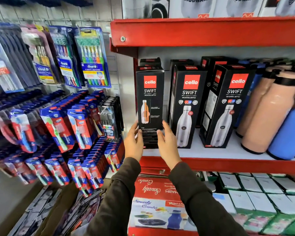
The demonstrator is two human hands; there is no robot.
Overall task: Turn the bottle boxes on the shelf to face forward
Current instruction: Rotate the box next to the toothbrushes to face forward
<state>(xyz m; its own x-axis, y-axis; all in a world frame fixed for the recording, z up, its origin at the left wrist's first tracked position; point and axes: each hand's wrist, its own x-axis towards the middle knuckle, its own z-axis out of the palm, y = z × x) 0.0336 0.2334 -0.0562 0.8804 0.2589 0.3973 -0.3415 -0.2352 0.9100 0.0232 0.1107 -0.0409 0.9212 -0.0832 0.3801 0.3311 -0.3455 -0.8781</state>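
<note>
At the left end of the white shelf (220, 150), both hands grip 1 black box (149, 99) low down. Left hand (134, 142) clasps its left edge, fingers wrapped partly round the side; right hand (167, 143) presses its right edge, thumb on the front face. Both closed on the box, not open.

The box stands upright, bottom at the shelf's near lip, logo face roughly toward camera. This face shows a cutaway bottle, not the plain steel bottle on the other fronts, so probably a side or back panel; judgement only.

2 more boxes stand to the right: middle box (186, 106) faces front, slightly angled; right box (228, 106) is turned so its left side panel shows too. More boxes sit behind, far side, partly hidden. Peach bottles (266, 113) and a blue bottle (289, 130) stand further right.

To do this step well: keep grip low and even on both edges, twist about the vertical axis with the base on or just above the shelf, don't tip the top back into the box behind. Check which panel matches the neighbours and stop with that one square to the shelf lip. Leave a gap from the middle box so corners don't snag. Toothbrush packs (90, 62) hang near left; keep the left elbow clear.
</note>
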